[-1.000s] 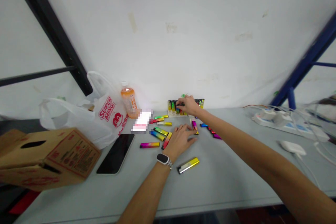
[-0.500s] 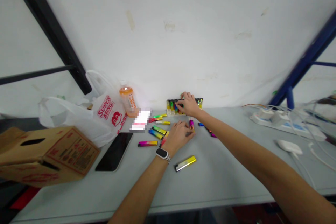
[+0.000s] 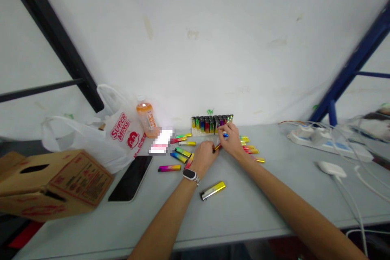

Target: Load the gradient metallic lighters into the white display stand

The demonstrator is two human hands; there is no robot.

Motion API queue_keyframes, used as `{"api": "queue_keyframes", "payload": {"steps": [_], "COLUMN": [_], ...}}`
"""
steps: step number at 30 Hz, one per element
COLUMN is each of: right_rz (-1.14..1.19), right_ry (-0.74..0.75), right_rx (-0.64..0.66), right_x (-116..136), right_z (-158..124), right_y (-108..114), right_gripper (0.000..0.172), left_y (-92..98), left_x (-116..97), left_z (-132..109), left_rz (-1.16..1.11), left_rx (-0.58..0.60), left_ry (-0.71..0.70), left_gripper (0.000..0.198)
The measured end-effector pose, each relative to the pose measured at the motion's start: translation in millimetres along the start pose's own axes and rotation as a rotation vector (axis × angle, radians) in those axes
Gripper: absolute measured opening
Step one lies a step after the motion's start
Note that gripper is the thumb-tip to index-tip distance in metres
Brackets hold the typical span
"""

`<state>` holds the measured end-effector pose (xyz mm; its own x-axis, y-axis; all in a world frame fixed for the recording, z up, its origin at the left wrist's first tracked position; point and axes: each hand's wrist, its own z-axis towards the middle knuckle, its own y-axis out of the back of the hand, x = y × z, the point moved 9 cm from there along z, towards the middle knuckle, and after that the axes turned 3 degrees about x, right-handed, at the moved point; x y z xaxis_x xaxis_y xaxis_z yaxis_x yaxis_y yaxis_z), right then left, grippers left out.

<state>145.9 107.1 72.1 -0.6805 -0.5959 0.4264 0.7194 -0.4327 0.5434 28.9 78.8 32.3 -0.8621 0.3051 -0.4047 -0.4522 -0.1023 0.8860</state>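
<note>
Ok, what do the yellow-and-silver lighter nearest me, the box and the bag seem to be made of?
Lighter: shiny, metallic-looking finish, going by its bright sheen; probably plastic underneath, but I can't confirm.
Box: matt brown cardboard, judging by its creased edges and cut-out slot.
Bag: likely thin plastic film, whitish and crinkled.

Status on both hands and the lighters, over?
Left hand at one lighter; right hand close beside it. Upright lighters in pale rack behind. Loose lighters either side of the hands.
</note>
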Motion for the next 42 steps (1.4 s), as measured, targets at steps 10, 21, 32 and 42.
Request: {"api": "queue_keyframes", "payload": {"steps": [10, 21, 32, 42], "right_rz": [0.113, 0.883, 0.758, 0.596], "right_ry": [-0.142, -0.601, -0.534, -0.475], "right_rx": [-0.007, 0.078, 0.169, 0.144], "right_x": [7.4, 1.1, 11.3, 11.1], "right_z": [-26.7, -38.7, -48.2, -50.5], "right_y": [4.5, -36.4, -39.3, -36.8], "right_gripper": [0.013, 0.045, 0.045, 0.035], "left_y": [22.4, 38.7, 58.7, 54.9], "left_x": [26.3, 23.9, 29.0, 26.1], "left_z": [-10.9, -21.1, -24.5, -24.3], "left_rz": [-0.32, -0.631, -0.446, -0.426], "left_rx": [-0.074, -0.112, -0.23, -0.196], "left_ry": [-0.024, -0.077, -0.074, -0.06], "left_gripper": [0.03, 0.033, 0.037, 0.04]}}
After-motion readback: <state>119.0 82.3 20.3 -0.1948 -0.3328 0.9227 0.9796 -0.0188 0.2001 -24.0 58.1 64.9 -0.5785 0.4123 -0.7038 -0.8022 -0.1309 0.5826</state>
